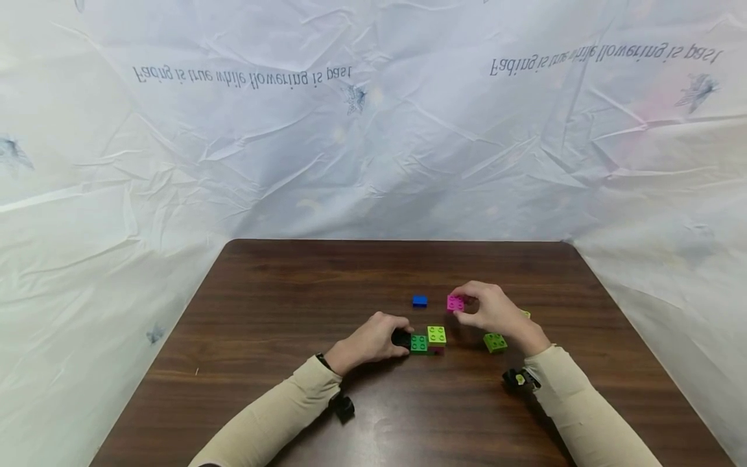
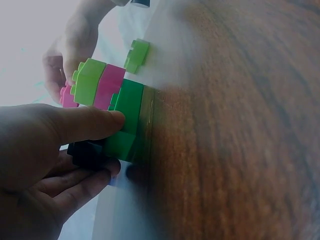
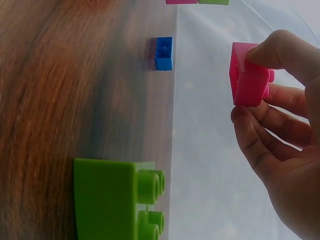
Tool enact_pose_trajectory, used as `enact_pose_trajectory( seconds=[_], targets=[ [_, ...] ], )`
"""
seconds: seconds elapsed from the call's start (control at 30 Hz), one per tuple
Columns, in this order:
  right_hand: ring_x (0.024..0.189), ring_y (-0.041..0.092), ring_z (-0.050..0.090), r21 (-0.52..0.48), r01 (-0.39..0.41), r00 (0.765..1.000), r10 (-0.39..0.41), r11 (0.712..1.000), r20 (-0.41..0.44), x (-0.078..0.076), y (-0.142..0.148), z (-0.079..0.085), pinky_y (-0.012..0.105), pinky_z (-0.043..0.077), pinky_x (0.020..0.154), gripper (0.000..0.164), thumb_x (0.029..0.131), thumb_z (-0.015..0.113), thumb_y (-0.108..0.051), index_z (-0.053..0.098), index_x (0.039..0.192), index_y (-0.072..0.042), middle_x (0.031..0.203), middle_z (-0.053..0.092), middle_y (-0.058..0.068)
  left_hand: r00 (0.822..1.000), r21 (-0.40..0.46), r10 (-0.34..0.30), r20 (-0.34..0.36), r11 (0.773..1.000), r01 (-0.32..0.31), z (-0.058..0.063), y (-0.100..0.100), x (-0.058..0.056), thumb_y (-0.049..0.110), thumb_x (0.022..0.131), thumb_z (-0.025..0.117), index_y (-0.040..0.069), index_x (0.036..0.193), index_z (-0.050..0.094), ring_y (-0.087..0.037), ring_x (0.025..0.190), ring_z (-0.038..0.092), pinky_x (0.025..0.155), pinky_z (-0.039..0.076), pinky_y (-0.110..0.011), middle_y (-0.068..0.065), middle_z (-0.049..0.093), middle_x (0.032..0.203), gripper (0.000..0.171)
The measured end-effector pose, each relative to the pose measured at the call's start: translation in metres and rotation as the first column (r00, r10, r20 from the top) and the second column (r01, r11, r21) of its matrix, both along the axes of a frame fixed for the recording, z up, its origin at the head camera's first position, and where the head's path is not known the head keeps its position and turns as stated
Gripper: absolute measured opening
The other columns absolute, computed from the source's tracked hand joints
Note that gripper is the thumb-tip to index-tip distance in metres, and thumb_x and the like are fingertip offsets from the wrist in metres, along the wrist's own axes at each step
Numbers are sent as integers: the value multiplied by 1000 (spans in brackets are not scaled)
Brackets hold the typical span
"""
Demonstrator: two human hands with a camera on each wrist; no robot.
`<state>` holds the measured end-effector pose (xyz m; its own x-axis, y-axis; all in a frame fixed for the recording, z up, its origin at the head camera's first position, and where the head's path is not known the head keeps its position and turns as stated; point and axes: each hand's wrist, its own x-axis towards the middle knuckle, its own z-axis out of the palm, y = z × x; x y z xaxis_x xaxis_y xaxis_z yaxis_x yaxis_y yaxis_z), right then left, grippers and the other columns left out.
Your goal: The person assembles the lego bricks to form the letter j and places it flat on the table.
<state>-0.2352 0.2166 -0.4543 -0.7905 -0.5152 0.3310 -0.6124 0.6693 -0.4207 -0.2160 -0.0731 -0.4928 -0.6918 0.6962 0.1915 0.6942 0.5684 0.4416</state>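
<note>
My left hand point(image 1: 376, 338) grips the left end of a small assembly of toy building bricks, thumb on one side and fingers on the other. In it are a dark green brick point(image 1: 418, 344), a black brick point(image 2: 86, 152) largely covered by the hand, and a lime brick point(image 1: 436, 335) on top of a pink brick point(image 2: 109, 86). Farther back and to the right, my right hand point(image 1: 493, 311) pinches a loose bright pink brick point(image 3: 252, 82) between thumb and fingers. The right wrist view shows this brick held up, its studs turned toward the palm.
A blue brick point(image 1: 419, 301) lies behind the assembly. Near the right wrist sits a lime brick point(image 1: 495, 342), and a yellowish one point(image 1: 526, 314) is partly hidden behind that wrist. The brown wooden table point(image 1: 280, 285) ends at a white printed sheet point(image 1: 373, 162).
</note>
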Motion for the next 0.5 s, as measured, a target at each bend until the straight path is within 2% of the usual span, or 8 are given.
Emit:
enact_pose_trajectory(
  seconds=[0.13,0.37,0.5],
  targets=[
    [80,18,63,6,-3,1000,3,1000,9,1,0,-1,30,53,66,32,80,77,-18,69,110,-11,100,66,-3,1000,-1,4,-3,1000,-4,0,1,1,23,80,81,17,107,71,-9,92,66,75,51,-18,3,73,107,30],
    [77,12,60,-14,-50,998,50,999,-42,4,-4,-1,28,52,63,30,79,77,-16,70,107,-11,97,67,-3,1000,-8,11,-2,1000,-11,1,2,3,23,80,81,17,108,71,-9,93,66,77,50,-18,3,72,108,31],
    [76,12,59,-13,-69,996,69,997,-58,5,-5,0,27,51,63,30,79,77,-15,70,107,-10,97,67,-2,1000,-11,13,-5,1000,-13,1,2,4,24,80,81,17,109,71,-9,93,66,77,51,-19,3,72,108,31]
  ],
)
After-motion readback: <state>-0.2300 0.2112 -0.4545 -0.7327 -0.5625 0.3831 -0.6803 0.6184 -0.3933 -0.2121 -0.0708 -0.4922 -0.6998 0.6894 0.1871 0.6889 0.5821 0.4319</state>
